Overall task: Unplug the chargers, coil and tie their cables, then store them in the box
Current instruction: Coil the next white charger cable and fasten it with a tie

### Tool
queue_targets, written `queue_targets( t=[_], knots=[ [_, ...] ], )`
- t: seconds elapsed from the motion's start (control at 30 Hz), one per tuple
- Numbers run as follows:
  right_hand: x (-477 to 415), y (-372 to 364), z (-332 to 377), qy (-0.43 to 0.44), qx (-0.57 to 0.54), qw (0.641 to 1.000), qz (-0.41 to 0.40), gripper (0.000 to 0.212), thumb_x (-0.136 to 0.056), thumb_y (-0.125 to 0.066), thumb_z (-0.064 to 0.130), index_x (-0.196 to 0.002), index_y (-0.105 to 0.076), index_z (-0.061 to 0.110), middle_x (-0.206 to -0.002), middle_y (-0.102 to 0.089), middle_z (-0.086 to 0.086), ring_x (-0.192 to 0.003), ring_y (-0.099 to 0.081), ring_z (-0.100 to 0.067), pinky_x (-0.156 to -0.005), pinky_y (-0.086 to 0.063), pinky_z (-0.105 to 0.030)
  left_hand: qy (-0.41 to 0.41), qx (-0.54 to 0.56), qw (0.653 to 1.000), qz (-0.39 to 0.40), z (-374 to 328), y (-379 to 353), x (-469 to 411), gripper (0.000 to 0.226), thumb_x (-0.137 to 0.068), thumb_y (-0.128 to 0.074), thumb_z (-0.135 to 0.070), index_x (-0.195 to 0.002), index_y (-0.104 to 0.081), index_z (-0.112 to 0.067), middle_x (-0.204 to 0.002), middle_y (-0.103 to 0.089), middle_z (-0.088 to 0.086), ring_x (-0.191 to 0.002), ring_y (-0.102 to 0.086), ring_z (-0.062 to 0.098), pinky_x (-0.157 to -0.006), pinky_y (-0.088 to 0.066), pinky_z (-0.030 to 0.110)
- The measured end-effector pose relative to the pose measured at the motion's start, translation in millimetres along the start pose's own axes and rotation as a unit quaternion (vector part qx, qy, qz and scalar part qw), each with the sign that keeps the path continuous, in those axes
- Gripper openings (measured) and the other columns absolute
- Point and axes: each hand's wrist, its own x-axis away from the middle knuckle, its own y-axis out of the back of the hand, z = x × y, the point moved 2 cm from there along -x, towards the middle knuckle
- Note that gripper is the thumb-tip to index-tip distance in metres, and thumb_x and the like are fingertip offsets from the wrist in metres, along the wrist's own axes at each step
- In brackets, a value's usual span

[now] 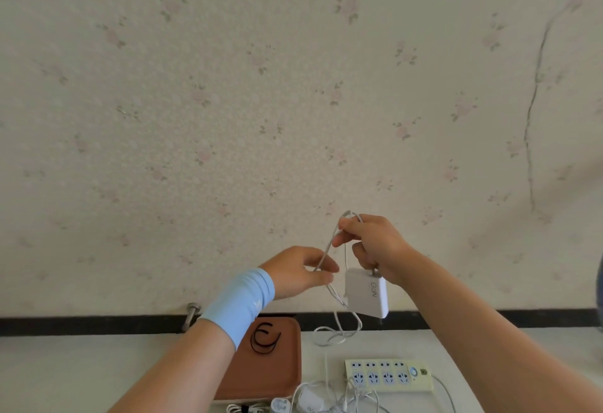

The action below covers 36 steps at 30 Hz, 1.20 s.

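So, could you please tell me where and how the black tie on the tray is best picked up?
Probably from straight above, pinching one strand of the tie at its right-hand curve. It lies flat in thin loops on the tray, and the tray's rim would hamper a sideways approach.

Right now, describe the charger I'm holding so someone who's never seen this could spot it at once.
Above the pale table, against the flowered wall, the right hand holds a white square charger with its cable looped up. Unlike the smaller chargers lying by the power strip, it hangs in the air.
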Motion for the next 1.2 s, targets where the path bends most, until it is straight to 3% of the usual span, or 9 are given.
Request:
queue_targets(
  t=[0.13,0.23,0.37,0.57,0.73,0.87,1.0,1.1,1.2],
  knots=[
    [-1,7,-1,0.015,0.049,0.998,-0.049,0.029,-0.102,-0.058,0.032,-0.1,-0.066,0.004,-0.086,-0.079,-0.001,-0.044,-0.027,-0.014,-0.045,-0.025,-0.028,0.004,-0.025,0.993,-0.117,5,11,-2,0.02,-0.097,-0.057,-0.034,-0.098,-0.076,-0.029,-0.104,-0.069,0.004,-0.098,-0.065,0.022,-0.097,-0.049,0.038],
    [0,9,1,0.027,0.061,0.996,-0.06,0.035,-0.101,-0.057,0.04,-0.099,-0.068,0.007,-0.082,-0.079,0.002,-0.043,-0.027,-0.013,-0.041,-0.026,-0.025,0.004,0.172,0.96,-0.22,-2,20,3,0.02,-0.098,-0.058,-0.026,-0.099,-0.077,-0.021,-0.096,-0.067,0.003,-0.079,-0.069,0.019,-0.084,-0.059,0.035],
    [-2,8,-1,0.008,0.102,0.993,-0.059,0.04,-0.105,-0.044,0.042,-0.097,-0.069,0.012,-0.078,-0.078,0.0,-0.043,-0.032,-0.009,-0.046,-0.031,-0.02,0.083,0.356,0.901,-0.233,-2,25,10,0.019,-0.098,-0.058,-0.022,-0.101,-0.076,-0.015,-0.083,-0.054,0.005,-0.065,-0.067,0.022,-0.063,-0.061,0.032],
    [-9,18,-1,0.002,0.109,0.982,-0.152,0.027,-0.107,-0.034,0.026,-0.106,-0.059,0.015,-0.072,-0.076,0.004,-0.051,-0.041,-0.013,-0.056,-0.04,-0.028,0.134,0.523,0.765,-0.352,13,40,8,0.018,-0.097,-0.053,-0.02,-0.098,-0.071,-0.016,-0.064,-0.036,-0.004,-0.039,-0.032,0.009,-0.037,-0.027,0.016],
    [-11,13,-2,-0.03,0.108,0.989,-0.096,0.025,-0.101,-0.037,0.015,-0.117,-0.055,0.012,-0.076,-0.078,0.002,-0.055,-0.038,-0.012,-0.055,-0.033,-0.026,0.096,0.643,0.738,-0.184,11,39,10,0.019,-0.099,-0.051,-0.024,-0.107,-0.067,-0.018,-0.057,-0.04,-0.007,-0.038,-0.037,0.006,-0.038,-0.032,0.015],
    [-3,-5,-3,-0.018,0.109,0.994,0.01,0.025,-0.101,-0.039,0.01,-0.112,-0.06,0.004,-0.083,-0.079,-0.005,-0.049,-0.027,-0.01,-0.043,-0.025,-0.02,0.052,0.726,0.681,-0.074,-6,19,5,0.023,-0.098,-0.045,-0.018,-0.106,-0.065,-0.01,-0.062,-0.043,-0.002,-0.047,-0.039,0.011,-0.047,-0.037,0.021],
    [10,-23,-3,0.003,0.071,0.988,0.134,0.028,-0.102,-0.041,0.019,-0.104,-0.065,0.005,-0.09,-0.078,-0.013,-0.052,-0.031,-0.013,-0.047,-0.019,-0.025,-0.002,0.76,0.646,-0.069,-23,9,2,0.025,-0.102,-0.043,-0.018,-0.112,-0.064,-0.009,-0.066,-0.045,-0.001,-0.055,-0.043,0.011,-0.053,-0.043,0.021],
    [11,-22,-6,0.003,0.065,0.973,0.22,0.031,-0.097,-0.05,0.023,-0.117,-0.067,0.005,-0.095,-0.078,-0.01,-0.056,-0.028,-0.014,-0.055,-0.014,-0.033,-0.026,0.76,0.642,-0.104,-23,19,1,0.028,-0.1,-0.047,-0.017,-0.123,-0.062,-0.01,-0.069,-0.049,0.0,-0.059,-0.047,0.01,-0.054,-0.048,0.022],
    [11,-23,-3,0.03,0.155,0.958,0.239,0.018,-0.091,-0.068,0.017,-0.105,-0.076,0.011,-0.067,-0.065,0.004,-0.052,-0.035,-0.01,-0.051,-0.024,-0.026,-0.033,0.753,0.647,-0.119,-16,29,2,0.029,-0.101,-0.048,-0.018,-0.126,-0.061,-0.012,-0.071,-0.054,0.0,-0.06,-0.052,0.01,-0.056,-0.051,0.022]
  ],
)
